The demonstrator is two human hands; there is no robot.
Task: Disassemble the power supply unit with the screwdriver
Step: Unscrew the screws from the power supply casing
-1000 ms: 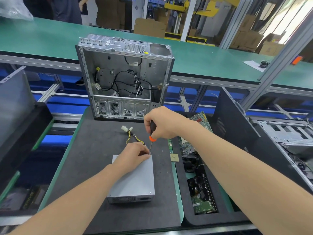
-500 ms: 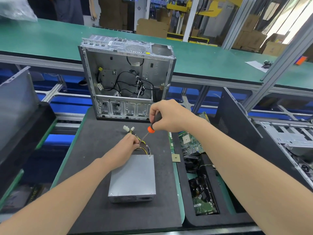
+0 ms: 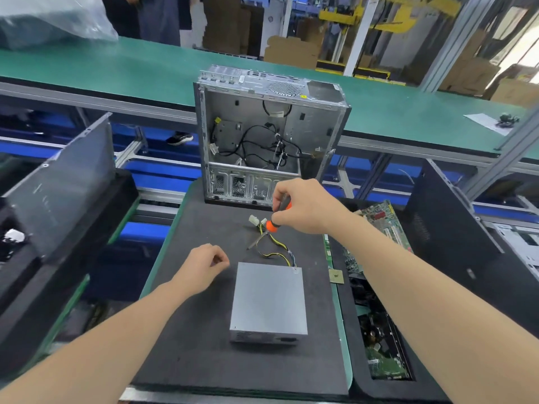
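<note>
PSU (image 3: 269, 298): boxy grey sheet metal, flat on black foam bench mat (image 3: 204, 345); right hand (image 3: 306, 208) grips orange-collared screwdriver (image 3: 274, 225) above yellow leads (image 3: 278, 244), shaft angled down-left; left hand (image 3: 204, 265) curled beside PSU, can't tell if it holds anything

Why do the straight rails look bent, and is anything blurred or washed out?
Head view: the wide-angle lens bows the belt and rail toward the edges; the screwdriver shaft in the right hand is blurred, likely by motion; the top right corner is washed out by daylight; the power supply is sharp and evenly lit.
</note>
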